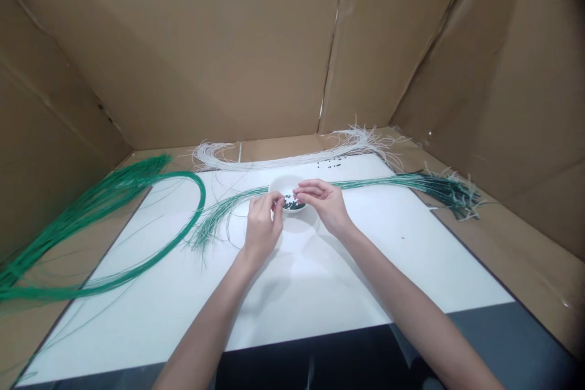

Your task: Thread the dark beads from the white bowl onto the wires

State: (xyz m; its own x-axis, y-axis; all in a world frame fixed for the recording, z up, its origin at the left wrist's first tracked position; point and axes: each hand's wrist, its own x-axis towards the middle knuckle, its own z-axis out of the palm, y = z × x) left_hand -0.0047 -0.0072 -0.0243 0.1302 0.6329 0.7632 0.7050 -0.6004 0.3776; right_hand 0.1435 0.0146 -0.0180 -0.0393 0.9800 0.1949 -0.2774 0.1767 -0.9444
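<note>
The left hand hangs at the near left side of the white bowl, thumb and fingers drawn narrow over its rim; I cannot tell whether a fine strand sits between them. The right hand is at the bowl's right side, its thumb and forefinger also narrow, and what they may pinch is too small to make out. Between the 2 hands, small black pieces lie in the bowl, mostly in its near part. A thin green bundle runs left to right past the bowl, its ends fanned out on both sides. Beyond it, a white bundle stretches along the far edge of the white bench, with black specks just nearer on the right. At left, a thick green bundle curves in a loop. Cardboard walls stand on 3 sides.
</note>
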